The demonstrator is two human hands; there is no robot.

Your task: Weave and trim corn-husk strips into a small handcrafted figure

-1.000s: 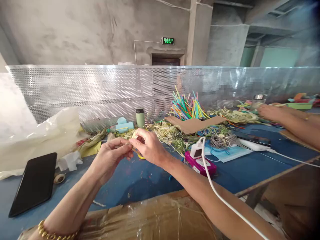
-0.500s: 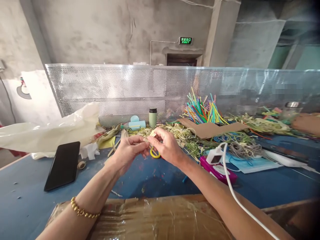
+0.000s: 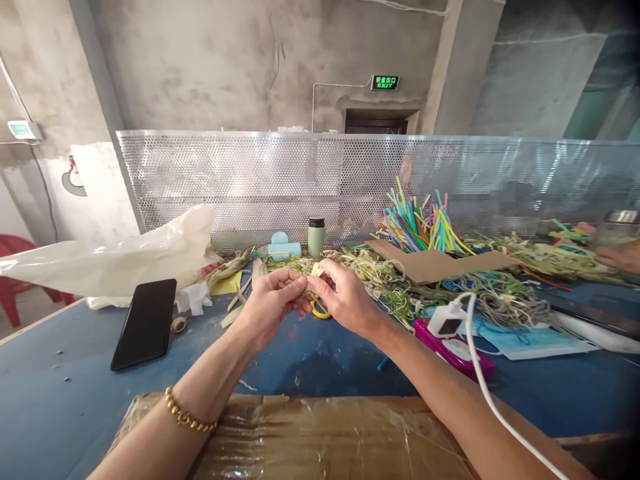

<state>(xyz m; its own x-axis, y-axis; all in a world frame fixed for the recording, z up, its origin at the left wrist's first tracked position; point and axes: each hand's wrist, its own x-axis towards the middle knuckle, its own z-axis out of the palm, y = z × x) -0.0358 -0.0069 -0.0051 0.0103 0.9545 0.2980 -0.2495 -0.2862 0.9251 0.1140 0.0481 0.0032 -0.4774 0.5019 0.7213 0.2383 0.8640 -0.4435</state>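
Note:
My left hand (image 3: 273, 300) and my right hand (image 3: 347, 297) meet over the blue table, thumbs and fingertips pinched close together. A small pale-yellow piece (image 3: 317, 269), like a bit of dried husk, shows at the right fingertips. What the left fingers grip is hidden behind them. Just below the fingertips a yellow ring handle (image 3: 321, 310), like that of scissors, lies partly covered by the hands. Behind them spreads a heap of green and cream dried husk strips (image 3: 367, 275).
A black phone (image 3: 144, 325) lies left, beside plastic sheeting (image 3: 150, 257). Beyond stand a green bottle (image 3: 315, 239) and colourful stems (image 3: 420, 220). A magenta box (image 3: 455, 350) with a white cable (image 3: 483, 387) is right. Cardboard (image 3: 320, 440) lies in front. Another person's hand (image 3: 620, 257) shows far right.
My view has swung slightly left, so everything appears further right. My hands stay together, and less of the yellow ring and the pale piece shows.

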